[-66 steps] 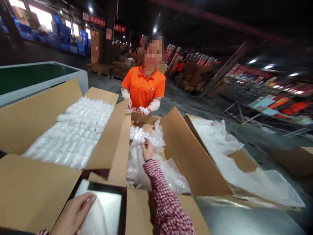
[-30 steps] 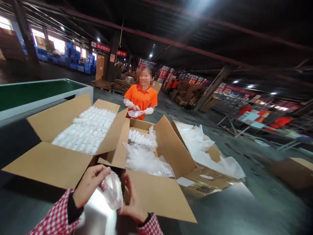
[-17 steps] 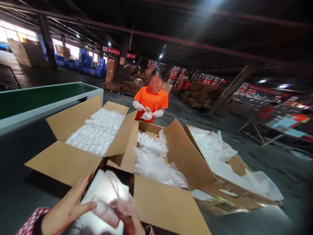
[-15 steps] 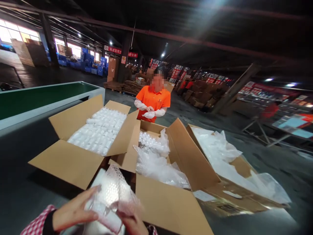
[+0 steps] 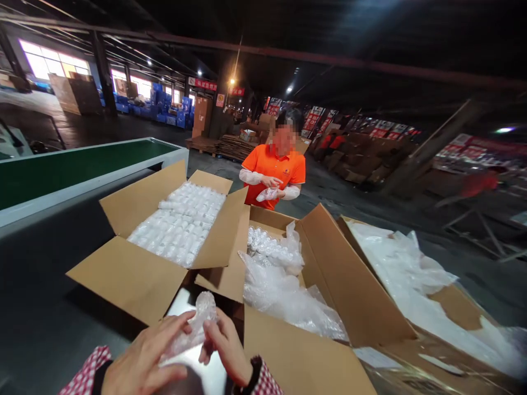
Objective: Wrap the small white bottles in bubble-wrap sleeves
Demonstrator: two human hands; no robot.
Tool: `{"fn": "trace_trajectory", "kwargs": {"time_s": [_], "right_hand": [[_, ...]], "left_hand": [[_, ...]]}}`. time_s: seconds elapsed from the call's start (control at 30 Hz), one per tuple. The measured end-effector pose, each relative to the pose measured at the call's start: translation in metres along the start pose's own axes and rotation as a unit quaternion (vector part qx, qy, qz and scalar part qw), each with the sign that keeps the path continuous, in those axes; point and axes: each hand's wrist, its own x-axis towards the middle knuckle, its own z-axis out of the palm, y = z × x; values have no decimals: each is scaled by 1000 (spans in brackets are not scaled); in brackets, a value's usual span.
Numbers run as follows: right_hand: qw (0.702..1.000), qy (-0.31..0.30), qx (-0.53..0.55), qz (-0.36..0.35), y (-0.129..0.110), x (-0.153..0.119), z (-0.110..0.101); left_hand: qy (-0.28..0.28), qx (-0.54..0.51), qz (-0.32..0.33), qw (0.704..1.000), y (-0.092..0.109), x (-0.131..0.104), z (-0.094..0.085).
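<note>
A bubble-wrapped item [image 5: 205, 311], narrow and shiny, lies between my hands near the bottom of the view. My left hand [image 5: 150, 351] grips it from the left with the fingers laid over the wrap. On the other side my right hand [image 5: 228, 345] holds its upper part, thumb against the wrap and fingers bent. What is inside the wrap cannot be made out. Below my hands is a bright white flat surface [image 5: 212, 376], partly covered by them.
An open carton [image 5: 123, 285] at left holds rows of white wrapped pieces [image 5: 177, 225]. Another carton [image 5: 304, 351] holds clear-wrapped pieces and plastic bags [image 5: 284, 291]. Further right lies a carton with plastic sheeting [image 5: 399, 269]. A co-worker in orange [image 5: 274, 170] holds a small wrapped piece. A green conveyor [image 5: 82, 167] stands behind.
The bubble wrap, loose and spread before, is now gathered into a narrow bundle between my hands. My right hand has come up beside it. The view has turned slightly left.
</note>
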Motion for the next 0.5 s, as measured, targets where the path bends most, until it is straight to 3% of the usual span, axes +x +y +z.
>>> {"fn": "trace_trajectory", "kwargs": {"time_s": [0.07, 0.13, 0.2, 0.23, 0.3, 0.33, 0.4, 0.43, 0.5], "right_hand": [[999, 43, -4, 6, -3, 25, 9], [996, 82, -10, 20, -7, 49, 17], [995, 95, 5, 41, -10, 63, 22], [994, 94, 21, 46, -11, 66, 22], [994, 101, 39, 29, -12, 63, 14], [993, 117, 24, 3, -11, 59, 7], [976, 194, -71, -70, -8, 51, -18], [951, 251, -152, -98, -5, 49, -34], [869, 359, -322, -110, -1, 49, -73]], "left_hand": [[22, 186, 68, 980, -3, 4, 10], [41, 352, 103, 929, -3, 18, 16], [39, 446, 110, 887, -6, 43, 7], [32, 455, 117, 882, -10, 59, -4], [58, 396, 105, 910, -22, 98, -38], [90, 358, 77, 926, -30, 120, -58], [170, 332, -5, 928, -47, 166, -96], [183, 326, -21, 927, -56, 189, -110], [199, 307, -51, 929, -70, 226, -129]]}}
